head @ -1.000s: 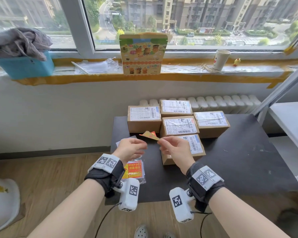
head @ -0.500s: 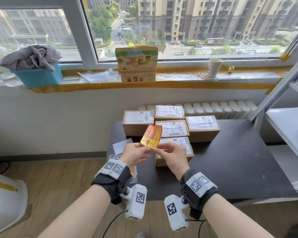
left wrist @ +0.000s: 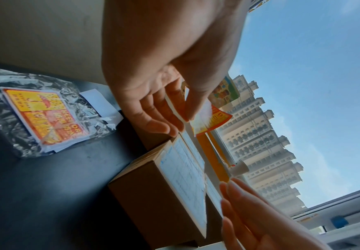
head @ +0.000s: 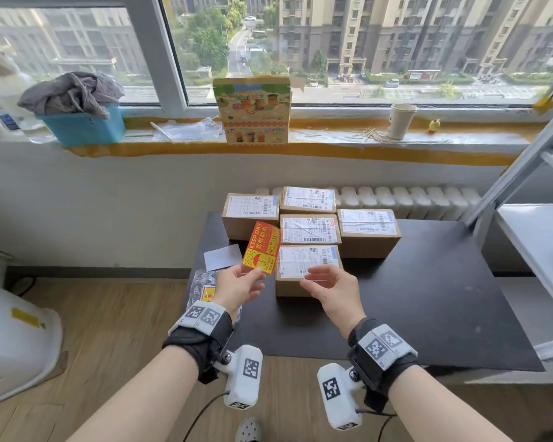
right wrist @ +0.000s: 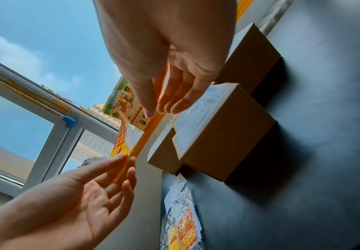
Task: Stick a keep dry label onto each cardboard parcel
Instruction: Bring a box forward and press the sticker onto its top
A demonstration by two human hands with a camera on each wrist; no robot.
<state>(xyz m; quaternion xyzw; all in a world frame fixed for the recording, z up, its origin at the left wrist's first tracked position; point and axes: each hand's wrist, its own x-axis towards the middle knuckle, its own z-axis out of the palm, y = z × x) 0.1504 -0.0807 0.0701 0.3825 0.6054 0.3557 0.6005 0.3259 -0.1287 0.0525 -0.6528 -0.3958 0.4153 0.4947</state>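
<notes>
Several brown cardboard parcels with white shipping labels sit grouped on the black table (head: 428,298); the nearest parcel (head: 307,266) (left wrist: 153,194) (right wrist: 223,140) lies just beyond my hands. My left hand (head: 257,272) (left wrist: 181,121) (right wrist: 127,162) pinches the lower edge of a red and yellow KEEP DRY label (head: 262,247) (left wrist: 215,118) (right wrist: 124,135), held upright in the air left of that parcel. Hovering over the parcel's near edge, my right hand (head: 310,279) (right wrist: 155,110) (left wrist: 238,203) has relaxed fingers with nothing between them.
A clear bag of more labels (head: 205,288) (left wrist: 44,116) (right wrist: 183,228) and a white paper slip (head: 222,256) lie at the table's left edge. A white shelf (head: 540,250) stands right. The sill holds a blue basket (head: 80,126), a printed carton (head: 253,110) and a paper cup (head: 401,121).
Both hands pinched the label before. The right hand has let go and moved right, over the nearest parcel. The left hand alone now holds the label, raised upright.
</notes>
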